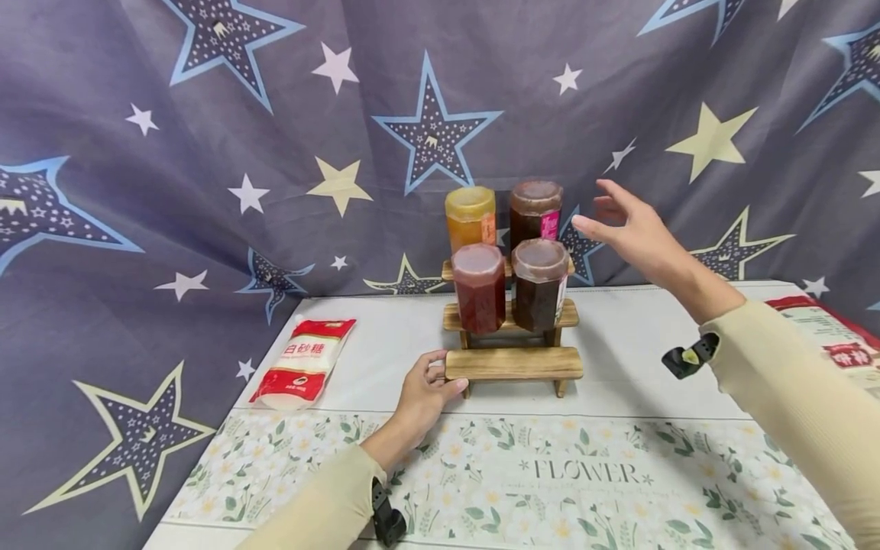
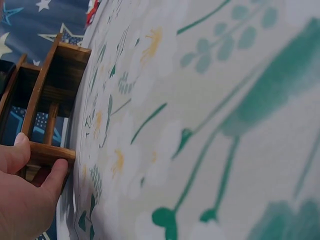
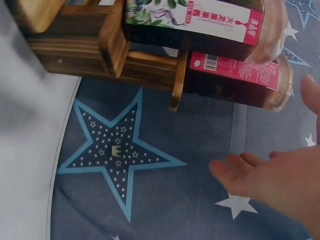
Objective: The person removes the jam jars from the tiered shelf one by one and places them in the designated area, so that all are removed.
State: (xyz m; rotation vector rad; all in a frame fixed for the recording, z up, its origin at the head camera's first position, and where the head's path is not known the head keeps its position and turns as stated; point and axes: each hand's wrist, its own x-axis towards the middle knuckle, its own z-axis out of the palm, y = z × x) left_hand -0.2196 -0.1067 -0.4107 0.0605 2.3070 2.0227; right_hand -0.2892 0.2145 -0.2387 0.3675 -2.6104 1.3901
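Note:
A tiered wooden rack (image 1: 514,364) stands on the table with two jars on each of its upper two steps. On top are a yellow jar (image 1: 470,218) and a dark jar (image 1: 526,221). Below them sit a red jar (image 1: 479,294) and another dark jar (image 1: 538,294) with a printed label. The lowest step is bare. My left hand (image 1: 421,393) pinches that step's left end between thumb and fingers; the left wrist view shows the same grip (image 2: 30,195). My right hand (image 1: 635,233) hangs right of the top dark jar, apart from it, fingers relaxed and holding nothing.
A red and white bag of sugar (image 1: 302,363) lies at the table's left. Another red and white bag (image 1: 835,336) lies at the far right, partly behind the right sleeve. A star-patterned curtain (image 1: 385,252) hangs close behind the rack. Flower-printed cloth (image 1: 481,473) covers the front.

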